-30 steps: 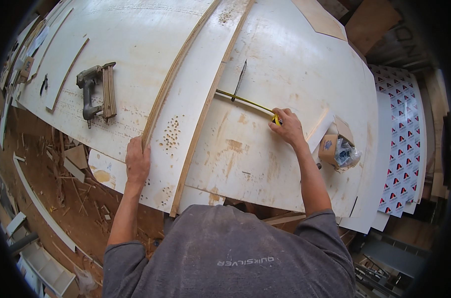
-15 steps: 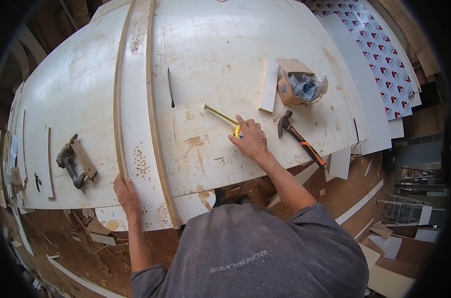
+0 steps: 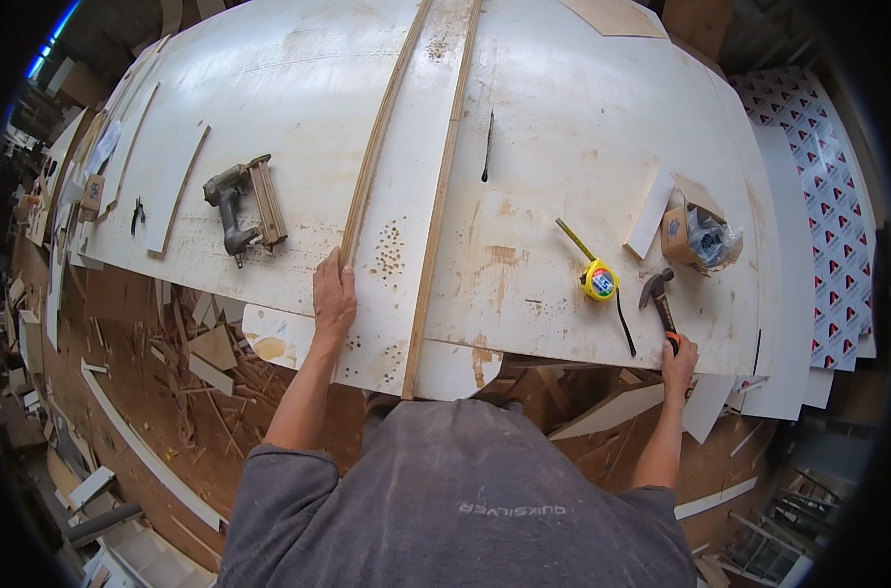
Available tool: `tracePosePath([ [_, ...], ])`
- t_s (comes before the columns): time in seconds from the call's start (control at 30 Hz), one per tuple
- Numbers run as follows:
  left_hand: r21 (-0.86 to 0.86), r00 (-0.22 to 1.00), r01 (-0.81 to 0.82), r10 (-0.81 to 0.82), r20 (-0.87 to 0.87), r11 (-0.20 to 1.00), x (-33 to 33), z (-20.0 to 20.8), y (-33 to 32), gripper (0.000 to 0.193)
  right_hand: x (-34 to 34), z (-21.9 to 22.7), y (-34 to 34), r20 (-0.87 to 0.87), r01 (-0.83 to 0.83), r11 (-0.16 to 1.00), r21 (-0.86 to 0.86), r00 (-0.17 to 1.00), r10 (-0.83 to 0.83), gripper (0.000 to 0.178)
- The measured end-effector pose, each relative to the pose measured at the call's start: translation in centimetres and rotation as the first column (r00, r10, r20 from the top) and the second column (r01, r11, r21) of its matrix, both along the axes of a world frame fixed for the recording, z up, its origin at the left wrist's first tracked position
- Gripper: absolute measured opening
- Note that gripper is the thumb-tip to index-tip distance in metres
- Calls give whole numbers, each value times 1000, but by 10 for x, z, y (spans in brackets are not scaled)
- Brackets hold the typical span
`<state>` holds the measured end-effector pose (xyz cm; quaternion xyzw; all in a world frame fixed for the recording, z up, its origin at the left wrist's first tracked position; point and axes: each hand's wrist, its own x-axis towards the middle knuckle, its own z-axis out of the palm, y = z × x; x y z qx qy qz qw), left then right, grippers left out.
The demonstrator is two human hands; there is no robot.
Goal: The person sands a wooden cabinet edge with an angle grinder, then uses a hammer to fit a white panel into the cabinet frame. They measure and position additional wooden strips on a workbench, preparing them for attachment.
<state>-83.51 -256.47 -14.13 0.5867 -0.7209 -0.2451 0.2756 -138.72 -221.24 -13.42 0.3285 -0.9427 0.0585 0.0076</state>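
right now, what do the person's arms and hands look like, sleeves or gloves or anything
The dark grey shirt has short sleeves and pale lettering. Below them, both forearms are bare. The left hand and right hand wear no gloves, and no watch shows.

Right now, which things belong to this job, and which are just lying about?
Likely in use:
black-and-orange claw hammer, in the right hand
long brown wooden strip, touched by the left hand
yellow tape measure, blade out

Apparently lying about:
grey metal nail gun
black pliers
brown cardboard box
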Motion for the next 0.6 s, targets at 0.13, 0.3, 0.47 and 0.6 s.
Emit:
tracePosePath([
  [0.13,5,991,108,-107,-84,994,11,-14,-15,46,28,22,-8,69,-11,998,-60,997,15,39],
  [0.3,30,973,225,-223,-52,974,19,-8,-25,46,144,69,-40,536,279,874,-397,844,-26,35],
  [0.47,-42,954,268,-271,-125,962,24,-18,-29,46,326,99,-122,707,257,767,-587,624,332,44],
  [0.6,-29,952,271,-272,-143,962,22,-18,-31,47,388,100,-169,640,-21,781,-624,559,526,54],
])
